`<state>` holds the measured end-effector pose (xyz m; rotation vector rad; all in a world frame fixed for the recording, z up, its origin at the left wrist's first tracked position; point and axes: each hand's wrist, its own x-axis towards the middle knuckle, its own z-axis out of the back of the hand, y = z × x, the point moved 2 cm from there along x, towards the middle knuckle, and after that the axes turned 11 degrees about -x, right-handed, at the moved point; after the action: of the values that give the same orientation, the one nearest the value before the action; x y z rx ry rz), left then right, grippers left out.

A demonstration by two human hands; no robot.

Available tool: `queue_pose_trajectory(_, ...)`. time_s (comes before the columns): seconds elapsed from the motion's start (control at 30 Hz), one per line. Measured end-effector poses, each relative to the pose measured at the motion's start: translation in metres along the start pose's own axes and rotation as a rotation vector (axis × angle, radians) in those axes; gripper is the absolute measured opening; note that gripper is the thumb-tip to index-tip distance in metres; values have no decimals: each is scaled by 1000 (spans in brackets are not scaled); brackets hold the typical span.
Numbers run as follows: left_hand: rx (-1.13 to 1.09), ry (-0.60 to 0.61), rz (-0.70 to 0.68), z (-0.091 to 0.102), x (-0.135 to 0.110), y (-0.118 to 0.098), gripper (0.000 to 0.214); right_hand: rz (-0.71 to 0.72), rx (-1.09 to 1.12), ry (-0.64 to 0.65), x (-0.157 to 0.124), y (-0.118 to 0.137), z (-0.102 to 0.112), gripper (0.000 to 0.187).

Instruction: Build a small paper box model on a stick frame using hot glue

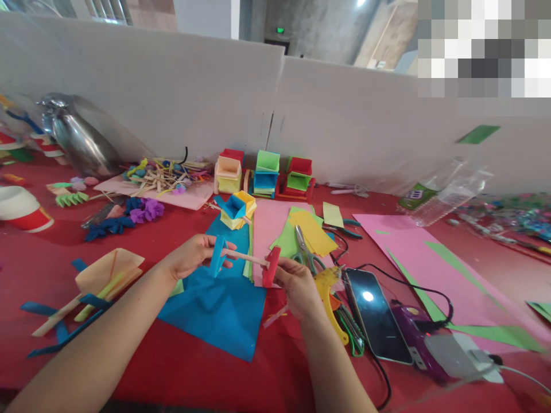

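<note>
My left hand (196, 257) pinches a blue folded paper piece (218, 256) at one end of a thin pale pink rod (246, 257). At the rod's other end, a red folded paper piece (271, 267) sits between the fingers of my right hand (298, 285). Both hands hold this rod nearly level above a blue paper sheet (232, 321). Just beyond it stands a small blue and yellow paper box (237, 211). Scissors (305, 246) lie beside my right hand, with a yellow glue gun (330, 292) close to its wrist.
Several small coloured paper boxes (266, 175) line the white partition (172, 92). A peach paper cart (109, 272) is at left, near a paper cup (23, 209) and steel jug (81, 137). On the right are a phone (379, 315), power strip (417, 338), cables and plastic bottles (447, 195).
</note>
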<state>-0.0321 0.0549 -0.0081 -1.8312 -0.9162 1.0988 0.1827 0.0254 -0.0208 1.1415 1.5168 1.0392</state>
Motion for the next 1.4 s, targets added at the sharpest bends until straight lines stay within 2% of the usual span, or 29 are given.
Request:
queue_pose_trajectory(0.77,54,-47,-43,-2,0,-1,36,-23,-17,-35,0,0,-2,25)
queue_pose_trajectory(1.0,84,-33,-62,-2,0,1,37,18,-13,-37,-3,2,-4,26)
queue_pose_trajectory(1.4,112,-2,-81,-10,-2,1,43,52,-44,-152,-3,5,-1,18)
